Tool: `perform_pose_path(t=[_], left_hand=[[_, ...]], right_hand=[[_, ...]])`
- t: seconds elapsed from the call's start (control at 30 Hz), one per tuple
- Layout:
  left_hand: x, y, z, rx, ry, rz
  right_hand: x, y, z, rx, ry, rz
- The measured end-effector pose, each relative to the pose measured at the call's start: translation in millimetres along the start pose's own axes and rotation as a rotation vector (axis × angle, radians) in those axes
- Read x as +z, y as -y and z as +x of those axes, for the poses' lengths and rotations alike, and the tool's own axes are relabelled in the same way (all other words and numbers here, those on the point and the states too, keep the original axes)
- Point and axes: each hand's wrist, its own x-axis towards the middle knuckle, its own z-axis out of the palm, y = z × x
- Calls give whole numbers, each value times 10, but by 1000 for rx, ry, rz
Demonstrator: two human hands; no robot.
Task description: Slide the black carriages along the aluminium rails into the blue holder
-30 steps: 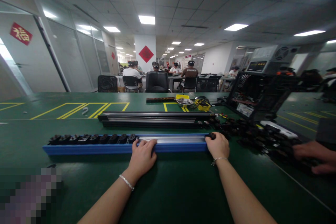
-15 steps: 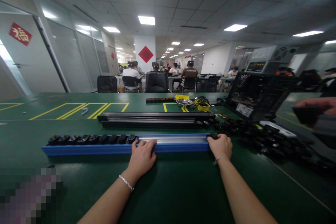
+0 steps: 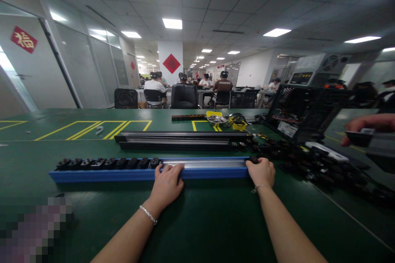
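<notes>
Squarely before me on the green bench (image 3: 200, 222) lies the blue rail (image 3: 101, 175). My left hand (image 3: 167, 184) hooks over its middle; my right hand (image 3: 263, 173) closes on a black module (image 3: 253, 159) at its end. Long, stiff and probably light, it seems best gripped mid-length.

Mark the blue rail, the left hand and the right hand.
blue rail (image 3: 108, 175), head view, on its blue front wall left of the hands.
left hand (image 3: 166, 183), head view, on the back of the hand.
right hand (image 3: 263, 172), head view, on the knuckles at the rail's right end.
</notes>
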Motion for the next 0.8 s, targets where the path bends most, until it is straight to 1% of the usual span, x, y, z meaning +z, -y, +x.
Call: perform_pose_path(t=[0.47, 0.8], left_hand=[[4, 10, 0, 14, -5, -17], [16, 15, -6, 13, -6, 6]], right_hand=[[18, -65, 69, 49, 9, 40], [26, -171, 151, 68, -33, 116]])
